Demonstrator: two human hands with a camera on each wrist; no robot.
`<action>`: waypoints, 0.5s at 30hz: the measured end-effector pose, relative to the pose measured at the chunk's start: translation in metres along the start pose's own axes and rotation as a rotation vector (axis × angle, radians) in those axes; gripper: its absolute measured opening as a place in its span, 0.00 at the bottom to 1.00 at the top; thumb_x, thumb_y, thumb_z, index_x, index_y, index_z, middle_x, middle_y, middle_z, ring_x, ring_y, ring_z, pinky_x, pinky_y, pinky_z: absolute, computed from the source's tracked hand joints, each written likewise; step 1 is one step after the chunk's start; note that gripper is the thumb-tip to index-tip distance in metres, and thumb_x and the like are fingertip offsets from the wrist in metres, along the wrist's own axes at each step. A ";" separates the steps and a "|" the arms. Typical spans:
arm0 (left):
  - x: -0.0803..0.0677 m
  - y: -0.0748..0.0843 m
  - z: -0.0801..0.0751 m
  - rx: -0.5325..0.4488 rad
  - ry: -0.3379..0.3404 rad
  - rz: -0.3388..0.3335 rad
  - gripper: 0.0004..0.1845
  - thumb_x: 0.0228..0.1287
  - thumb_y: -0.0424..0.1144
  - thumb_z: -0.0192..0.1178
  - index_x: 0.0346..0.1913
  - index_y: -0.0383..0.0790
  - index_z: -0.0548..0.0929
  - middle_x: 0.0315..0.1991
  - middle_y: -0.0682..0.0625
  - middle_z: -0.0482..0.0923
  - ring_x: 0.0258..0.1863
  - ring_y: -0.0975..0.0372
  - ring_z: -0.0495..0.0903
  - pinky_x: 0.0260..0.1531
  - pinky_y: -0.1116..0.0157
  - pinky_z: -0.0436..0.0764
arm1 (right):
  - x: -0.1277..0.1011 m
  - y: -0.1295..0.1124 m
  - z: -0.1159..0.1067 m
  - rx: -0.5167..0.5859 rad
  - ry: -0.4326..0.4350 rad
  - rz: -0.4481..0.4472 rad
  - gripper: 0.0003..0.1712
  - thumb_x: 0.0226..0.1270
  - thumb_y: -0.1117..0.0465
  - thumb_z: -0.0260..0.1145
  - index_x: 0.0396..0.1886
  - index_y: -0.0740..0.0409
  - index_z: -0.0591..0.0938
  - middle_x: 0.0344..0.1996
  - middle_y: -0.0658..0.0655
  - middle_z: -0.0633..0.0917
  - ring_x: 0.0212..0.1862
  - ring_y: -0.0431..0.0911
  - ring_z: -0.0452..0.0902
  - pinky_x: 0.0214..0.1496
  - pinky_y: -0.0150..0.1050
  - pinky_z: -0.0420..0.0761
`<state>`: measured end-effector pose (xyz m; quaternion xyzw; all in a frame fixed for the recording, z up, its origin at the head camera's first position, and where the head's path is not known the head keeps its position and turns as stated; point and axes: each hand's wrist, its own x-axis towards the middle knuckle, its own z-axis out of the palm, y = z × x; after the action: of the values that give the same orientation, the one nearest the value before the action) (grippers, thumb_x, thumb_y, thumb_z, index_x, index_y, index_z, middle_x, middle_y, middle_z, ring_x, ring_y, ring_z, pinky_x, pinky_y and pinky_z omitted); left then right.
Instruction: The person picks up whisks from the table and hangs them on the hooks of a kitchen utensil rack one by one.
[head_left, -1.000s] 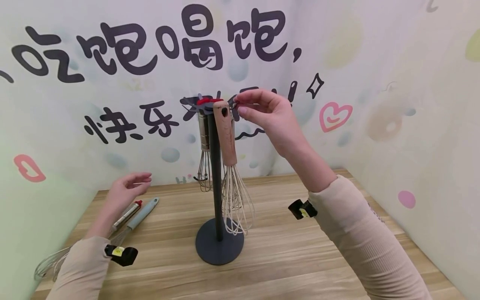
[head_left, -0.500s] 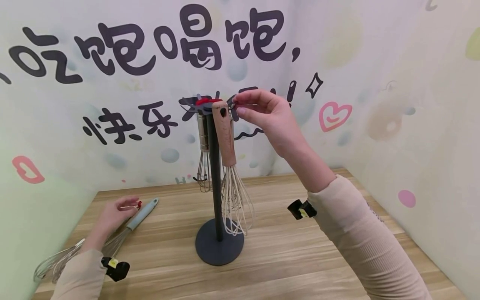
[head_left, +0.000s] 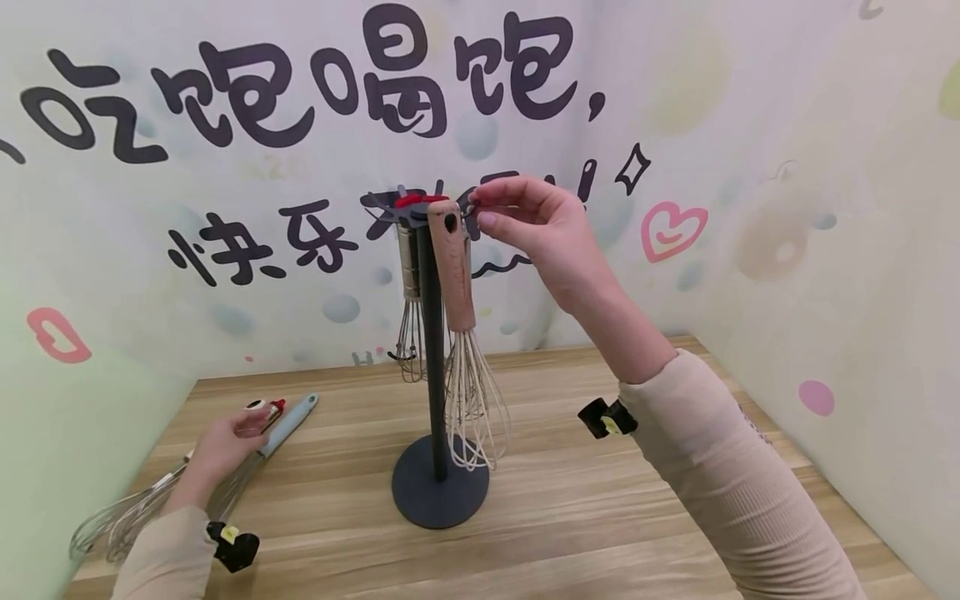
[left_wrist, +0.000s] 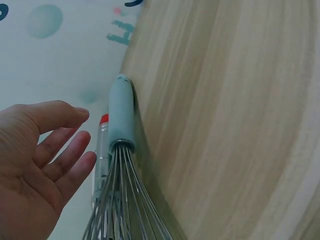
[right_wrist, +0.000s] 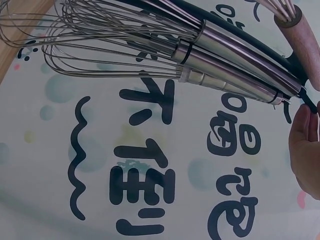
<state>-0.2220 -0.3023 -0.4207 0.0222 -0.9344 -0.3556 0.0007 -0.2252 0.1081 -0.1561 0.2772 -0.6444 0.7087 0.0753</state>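
1. We see the right hand [head_left: 536,225] up at the top of the dark stand [head_left: 438,492], its fingertips pinched on a hook there, just as a second ago.
2. The wooden-handled whisk [head_left: 453,275] hangs from the stand, with steel whisks [right_wrist: 200,52] hanging behind it.
3. The left hand [head_left: 221,450] has dropped to the worktop [head_left: 600,533] since a second ago and now curls around the red-tipped whisk [head_left: 266,411], its handle end tipped up.
4. The blue-handled whisk [left_wrist: 121,120] lies just beside it on the worktop, untouched.
5. We judge a pick-up is starting there.
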 end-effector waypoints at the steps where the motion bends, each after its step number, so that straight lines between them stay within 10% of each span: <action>1: 0.000 -0.001 0.001 0.005 0.003 0.002 0.26 0.63 0.30 0.58 0.62 0.21 0.68 0.58 0.25 0.71 0.54 0.37 0.76 0.47 0.51 0.81 | 0.000 0.000 0.000 0.002 -0.001 0.001 0.14 0.60 0.75 0.63 0.37 0.52 0.84 0.32 0.44 0.85 0.38 0.37 0.82 0.49 0.27 0.81; 15: -0.004 -0.013 0.006 0.033 0.021 -0.017 0.26 0.59 0.29 0.60 0.59 0.19 0.70 0.57 0.25 0.71 0.52 0.37 0.77 0.48 0.48 0.79 | -0.001 -0.001 -0.001 0.004 -0.001 0.001 0.13 0.60 0.74 0.64 0.36 0.51 0.84 0.32 0.44 0.85 0.38 0.37 0.82 0.49 0.27 0.81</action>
<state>-0.2176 -0.3076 -0.4337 0.0339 -0.9398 -0.3399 0.0070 -0.2238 0.1093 -0.1557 0.2774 -0.6431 0.7099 0.0741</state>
